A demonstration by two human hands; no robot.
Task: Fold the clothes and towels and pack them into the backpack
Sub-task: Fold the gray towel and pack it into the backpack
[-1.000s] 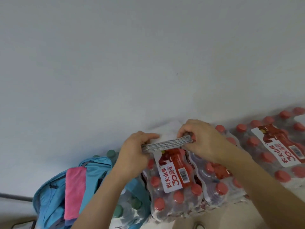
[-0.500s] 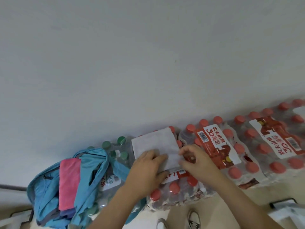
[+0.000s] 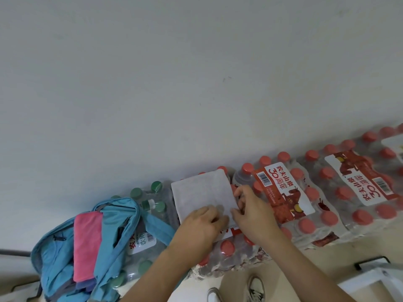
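Lining the white wall, bottle packs carry the towel.

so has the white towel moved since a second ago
Yes. The white towel came down: held edge-on above the red-capped bottle pack then, it now lies flat on it.

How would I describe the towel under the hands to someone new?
Below the white wall runs a row of shrink-wrapped water bottle packs. On the red-capped pack right of the blue backpack lies the towel: flat, square, greyish white, unlike the pink towel in the backpack.
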